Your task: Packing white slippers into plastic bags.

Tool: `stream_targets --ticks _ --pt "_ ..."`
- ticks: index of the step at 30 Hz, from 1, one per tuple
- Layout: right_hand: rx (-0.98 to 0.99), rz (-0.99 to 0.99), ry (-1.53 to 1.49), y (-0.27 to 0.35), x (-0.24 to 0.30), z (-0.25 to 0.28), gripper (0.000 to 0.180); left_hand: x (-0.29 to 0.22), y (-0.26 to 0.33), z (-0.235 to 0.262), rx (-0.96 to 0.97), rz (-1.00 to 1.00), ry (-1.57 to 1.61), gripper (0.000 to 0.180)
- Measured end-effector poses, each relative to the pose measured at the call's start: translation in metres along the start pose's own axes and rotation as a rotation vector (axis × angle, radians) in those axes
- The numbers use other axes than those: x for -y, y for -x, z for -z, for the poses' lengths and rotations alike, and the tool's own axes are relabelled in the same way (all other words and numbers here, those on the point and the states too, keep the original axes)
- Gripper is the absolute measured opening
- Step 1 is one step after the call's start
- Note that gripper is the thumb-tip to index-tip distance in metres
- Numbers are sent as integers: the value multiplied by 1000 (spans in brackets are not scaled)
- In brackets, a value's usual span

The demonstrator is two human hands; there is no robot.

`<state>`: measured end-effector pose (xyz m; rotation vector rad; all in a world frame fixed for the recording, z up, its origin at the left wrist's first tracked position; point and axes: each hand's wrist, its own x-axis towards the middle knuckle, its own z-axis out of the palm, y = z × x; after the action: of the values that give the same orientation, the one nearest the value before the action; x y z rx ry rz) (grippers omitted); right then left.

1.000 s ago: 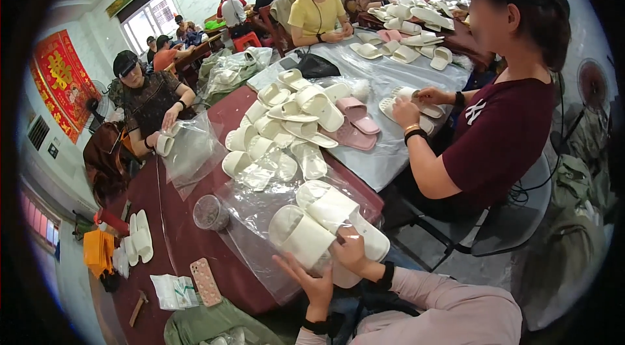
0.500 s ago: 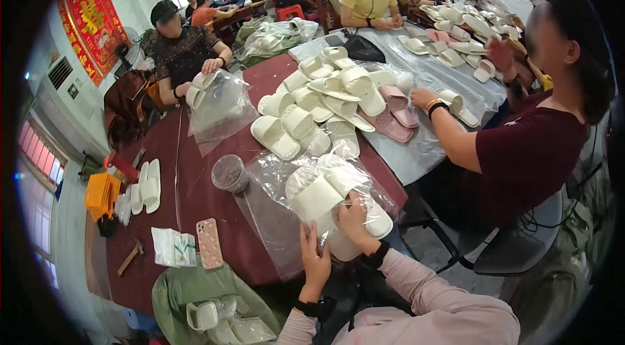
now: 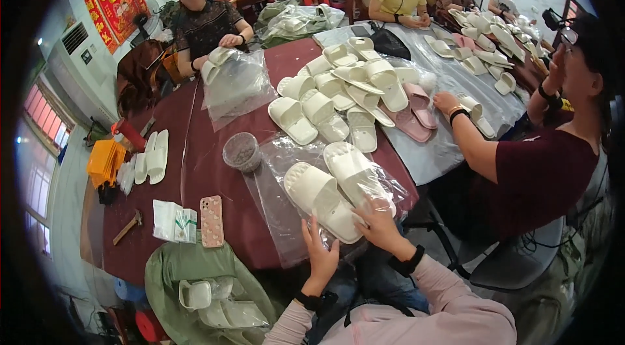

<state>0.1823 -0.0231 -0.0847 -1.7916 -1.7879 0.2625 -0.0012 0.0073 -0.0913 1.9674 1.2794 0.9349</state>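
Observation:
Two cream slippers lie side by side at the table's near edge: a left slipper (image 3: 319, 198) and a right slipper (image 3: 355, 175). Clear plastic bag (image 3: 267, 182) film spreads beneath and around them, with a shiny fold over the right one. I cannot tell how far each is inside the bag. At the left slipper's heel end, my left hand (image 3: 320, 252) is open, its fingers stretched upward. My right hand (image 3: 383, 226) is open by the heels, fingers spread and touching the slippers or the film over them.
Beyond lies a heap of cream slippers (image 3: 335, 87) with a pink pair (image 3: 413, 114). To the left are a round clear tub (image 3: 241, 153), a phone (image 3: 211, 221), a white packet (image 3: 174, 221) and a hammer (image 3: 127, 228). A green sack (image 3: 176, 267) holds more slippers. Co-workers sit around the table.
My right hand has come off the slippers toward the lower right, its fingers opening. The slippers now lie flatter and further apart. The whole view has shifted slightly.

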Motion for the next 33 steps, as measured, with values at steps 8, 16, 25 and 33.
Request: stream_targets --ticks 8,16,25,33 --pt "128 -4 68 10 -18 14 55 18 32 -12 -25 446 608 71" --pt "197 108 -15 8 -27 25 56 17 22 -6 27 537 720 66" --pt "-68 56 95 2 -35 -7 39 18 24 0 104 525 682 64" --pt "134 425 13 1 -2 -7 48 20 24 4 115 546 673 64"
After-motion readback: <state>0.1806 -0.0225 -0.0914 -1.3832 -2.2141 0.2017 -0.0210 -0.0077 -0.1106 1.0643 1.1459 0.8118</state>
